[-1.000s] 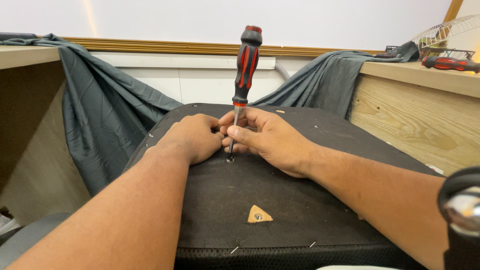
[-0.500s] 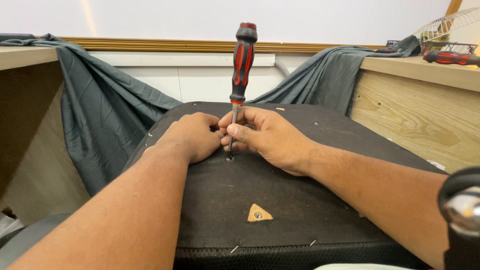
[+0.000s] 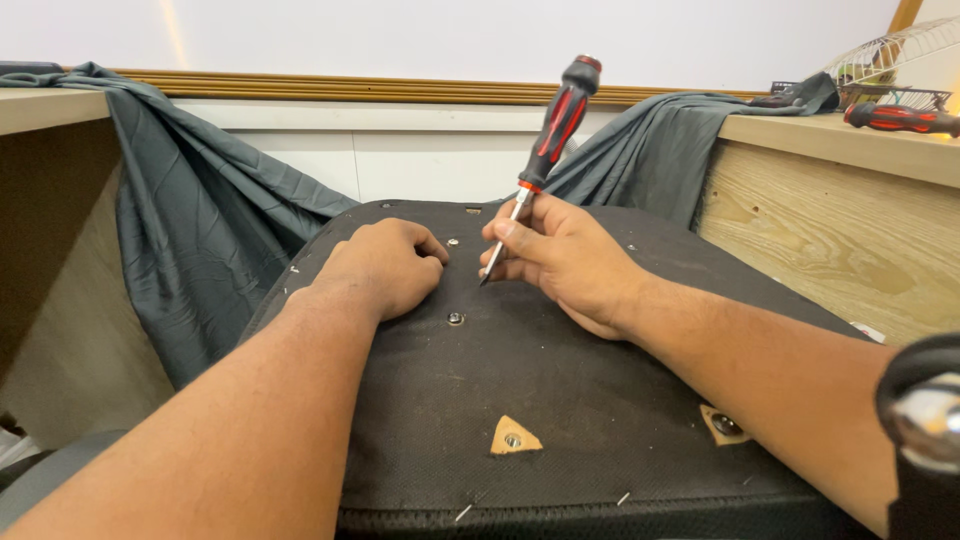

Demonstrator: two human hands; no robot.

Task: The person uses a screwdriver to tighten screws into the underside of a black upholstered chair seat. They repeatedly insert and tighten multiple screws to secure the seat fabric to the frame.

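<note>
right hand (image 3: 565,262) has the screwdriver (image 3: 545,150) pinched low on the metal shaft, fingers wrapped around it, the red and black handle leaning up and to the right, tip angled down to the black fabric panel (image 3: 560,400) just beside a small screw (image 3: 452,242). i can't tell whether the tip actually touches the fabric. left hand (image 3: 385,265) is a loose fist, knuckles down on the panel, holding nothing that i can see, close to the right hand but with a small gap between them. another screw (image 3: 455,318) sits just below the left hand, bare in the fabric. nearer to me, a tan triangular patch (image 3: 514,437) with a bolt in it, and a second patch (image 3: 722,424) peeking out beside my right forearm. grey cloth (image 3: 210,240) drapes off the left, more of it on the right over the wooden table (image 3: 830,210), where a second red and black tool (image 3: 900,117) lies by a wire basket (image 3: 890,55).
</note>
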